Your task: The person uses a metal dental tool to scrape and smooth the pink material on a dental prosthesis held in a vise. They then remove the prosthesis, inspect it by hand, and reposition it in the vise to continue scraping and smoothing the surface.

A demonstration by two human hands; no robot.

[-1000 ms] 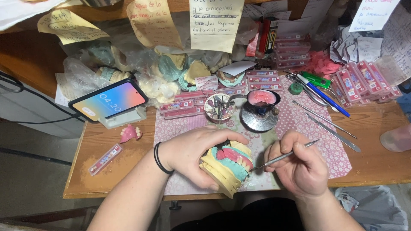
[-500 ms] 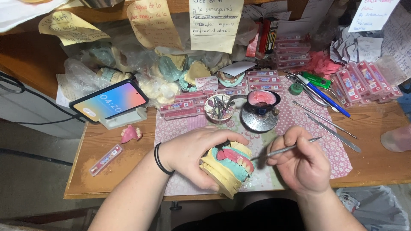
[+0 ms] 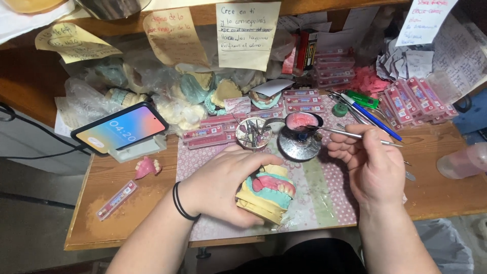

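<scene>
My left hand (image 3: 223, 185) grips a yellow plaster dental model (image 3: 268, 195) with pink wax gums and white teeth, resting on the patterned mat (image 3: 324, 198). My right hand (image 3: 373, 165) holds a thin metal wax instrument (image 3: 345, 134) whose tip reaches into a small metal pot of pink wax (image 3: 300, 133) just behind the model. A small round dish with metal burs (image 3: 253, 133) stands left of the pot.
A phone on a stand (image 3: 120, 129) sits at the left, with a pink denture piece (image 3: 146, 166) and a flat tooth strip (image 3: 116, 200) near it. Plaster casts in bags (image 3: 177, 96), pink tooth-card boxes (image 3: 413, 99), pens (image 3: 373, 116) and a bottle (image 3: 464, 160) crowd the back and right.
My right hand has lifted the instrument away from the model and moved up and back, bringing its tip to the wax pot. My left hand keeps its grip on the model.
</scene>
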